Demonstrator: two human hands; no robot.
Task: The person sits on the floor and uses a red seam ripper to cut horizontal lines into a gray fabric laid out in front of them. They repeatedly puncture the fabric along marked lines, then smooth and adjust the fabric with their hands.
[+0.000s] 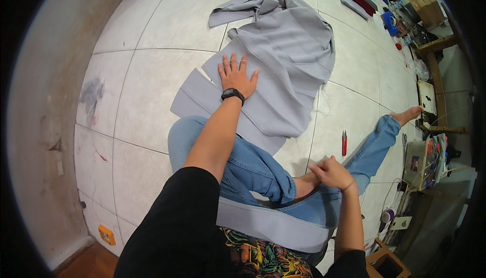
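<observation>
Left hand flat on grey fabric

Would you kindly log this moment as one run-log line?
left hand: flat on grey fabric | right hand: at own ankle, holds nothing | red snips: on floor tiles, untouched
</observation>
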